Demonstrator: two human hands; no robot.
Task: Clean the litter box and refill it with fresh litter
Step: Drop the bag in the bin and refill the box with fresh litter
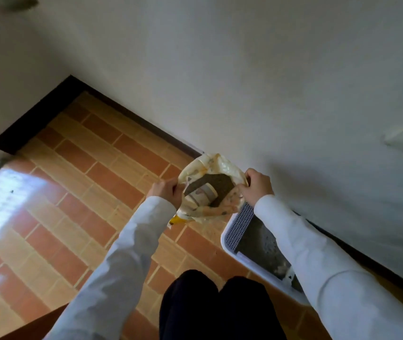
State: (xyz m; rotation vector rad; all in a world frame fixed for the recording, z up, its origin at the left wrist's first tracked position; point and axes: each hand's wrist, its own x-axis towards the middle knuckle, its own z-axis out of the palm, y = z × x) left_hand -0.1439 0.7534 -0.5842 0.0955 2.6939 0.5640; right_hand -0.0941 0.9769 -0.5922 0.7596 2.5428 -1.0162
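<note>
A cream, patterned litter bag [208, 165] stands open on the tiled floor by the wall. Dark litter [222, 185] shows inside it, with a pale cup or scoop [201, 195] lying on top. My left hand [166, 192] grips the bag's left rim and my right hand [257, 186] grips its right rim, holding the mouth wide. Just right of the bag lies the white litter box [230, 244], with a perforated grid panel [241, 224] at its near end and dark litter [257, 244] inside. My right sleeve hides part of the box.
A white wall with a dark skirting board [131, 116] runs diagonally behind the bag and box. Orange-brown floor tiles [85, 192] spread to the left, with a bright patch of window light. My dark trouser legs [210, 305] are at the bottom centre.
</note>
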